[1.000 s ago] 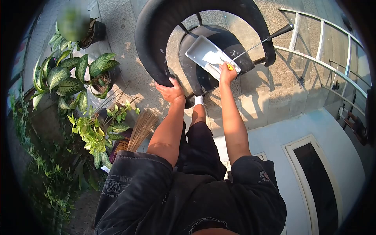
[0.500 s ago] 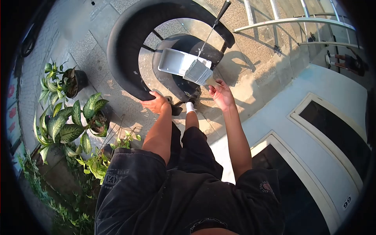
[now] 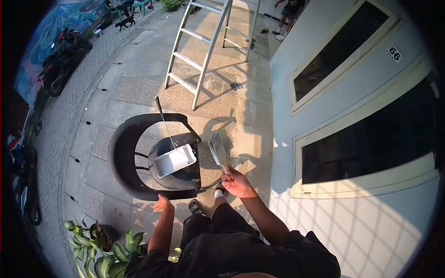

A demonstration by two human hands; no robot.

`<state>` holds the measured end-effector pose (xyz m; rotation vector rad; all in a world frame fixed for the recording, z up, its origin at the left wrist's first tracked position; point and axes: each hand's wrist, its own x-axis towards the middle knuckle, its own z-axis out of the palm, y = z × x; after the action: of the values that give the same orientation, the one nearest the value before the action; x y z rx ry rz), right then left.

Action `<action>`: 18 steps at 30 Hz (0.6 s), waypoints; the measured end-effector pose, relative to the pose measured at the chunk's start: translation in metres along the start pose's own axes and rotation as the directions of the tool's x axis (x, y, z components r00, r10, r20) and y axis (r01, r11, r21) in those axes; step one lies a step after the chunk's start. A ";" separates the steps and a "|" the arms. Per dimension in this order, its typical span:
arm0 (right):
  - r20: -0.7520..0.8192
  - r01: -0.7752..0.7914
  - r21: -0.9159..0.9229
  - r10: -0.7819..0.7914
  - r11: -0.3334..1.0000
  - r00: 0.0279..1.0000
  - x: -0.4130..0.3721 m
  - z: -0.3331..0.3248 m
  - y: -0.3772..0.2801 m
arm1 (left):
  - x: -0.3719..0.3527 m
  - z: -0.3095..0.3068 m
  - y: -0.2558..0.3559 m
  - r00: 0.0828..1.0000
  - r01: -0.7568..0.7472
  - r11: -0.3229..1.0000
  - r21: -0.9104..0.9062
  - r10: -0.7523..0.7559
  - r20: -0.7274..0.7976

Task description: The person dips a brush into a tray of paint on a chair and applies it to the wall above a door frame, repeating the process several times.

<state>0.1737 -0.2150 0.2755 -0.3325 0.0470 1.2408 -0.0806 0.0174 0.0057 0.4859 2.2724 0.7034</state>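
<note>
A flat paint brush (image 3: pixel 217 147) with pale bristles points up and away from me, its handle pinched in my right hand (image 3: pixel 238 183). My left hand (image 3: pixel 163 203), fingers apart, is at the lower edge of the black chair's curved backrest (image 3: pixel 121 148); whether it touches the chair is hard to tell. On the chair seat sits a white paint tray (image 3: pixel 174 160). A long thin rod with a dark handle (image 3: pixel 159 105) leans up from the tray. The brush is to the right of the tray, apart from it.
An aluminium ladder (image 3: pixel 187 60) stands beyond the chair. The white wall (image 3: pixel 282 153) with dark windows runs along the right. Potted plants (image 3: pixel 104 245) are at the lower left, parked motorcycles (image 3: pixel 65 60) at the upper left. Another person (image 3: pixel 291 11) stands far back near a broom (image 3: pixel 265 30).
The view has swung up and toward the wall. The brush has moved from over the tray to the right of it and now points upward. My left hand remains by the chair's backrest.
</note>
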 end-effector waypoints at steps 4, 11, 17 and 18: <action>0.071 0.243 -0.077 -0.238 0.967 0.969 -0.074 0.012 -0.032 | 0.031 0.009 -0.008 0.918 -0.285 0.951 -0.122 0.308 0.252; 0.061 0.547 -0.078 -0.544 0.833 0.837 -0.217 0.006 -0.068 | -0.181 -0.041 0.048 0.181 -0.269 0.946 -0.182 0.235 0.955; -0.065 0.753 -0.231 -0.781 0.617 0.621 -0.341 0.037 -0.105 | -0.357 -0.078 0.002 -0.325 -0.291 0.839 -0.459 0.365 0.873; -0.124 0.769 -0.288 -0.819 0.570 0.561 -0.364 0.049 -0.110 | -0.381 -0.089 -0.011 -0.384 -0.285 0.838 -0.465 0.345 0.856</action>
<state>0.1491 -0.5674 0.4247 -0.6066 -0.0231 0.2624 0.1157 -0.2191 0.2479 1.1959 0.3310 0.2562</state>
